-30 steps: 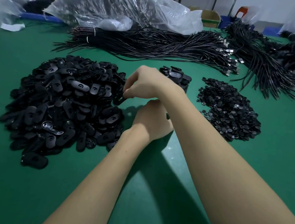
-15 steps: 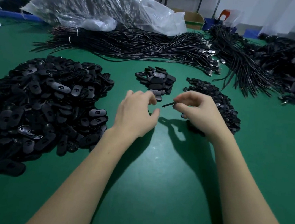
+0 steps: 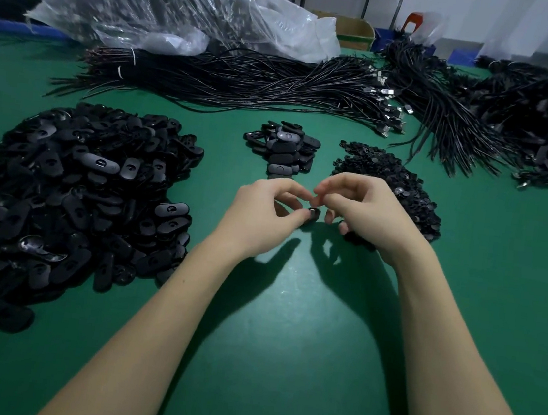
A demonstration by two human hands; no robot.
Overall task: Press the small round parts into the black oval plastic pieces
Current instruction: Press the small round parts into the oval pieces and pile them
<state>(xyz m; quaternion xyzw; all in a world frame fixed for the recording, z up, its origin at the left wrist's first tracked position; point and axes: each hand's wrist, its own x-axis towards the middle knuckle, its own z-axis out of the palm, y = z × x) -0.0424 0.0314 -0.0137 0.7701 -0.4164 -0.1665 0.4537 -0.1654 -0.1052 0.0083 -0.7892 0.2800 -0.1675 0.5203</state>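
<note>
Green bench (image 3: 281,363), piled with black stock. Big heap of oval pieces (image 3: 70,196) on the left, well apart from the hands. Small stack of ovals (image 3: 283,150) ahead, probably the finished ones. Mound of small round parts (image 3: 389,183) on the right, touching the right wrist side. Cable bundles (image 3: 246,83) and a plastic bag (image 3: 173,2) across the back.

Both hands meeting at the centre, just above the bench. Left hand (image 3: 260,219) curled, grip closed on one oval piece (image 3: 313,214), thumb and fingertips pinching its near end. Right hand (image 3: 368,215) curled too, fingertips pinched together right over that oval; likely closed on a round part, though too small and too hidden to confirm.

Step in hand, by the look of it: seating the round part in the oval's hole.

To do it well:
- Hold the oval flat and steady, recess facing up, left fingers clear of the hole.
- Set the round part square over the hole before pressing; tilted entry risks jamming or popping out.
- Press straight down with the thumb pad, even force, until flush.
- Brace the oval from beneath with a left finger, so as not to flex the plastic.
- Check the seat by feel, then drop onto the small stack, not back into the big heap.
</note>
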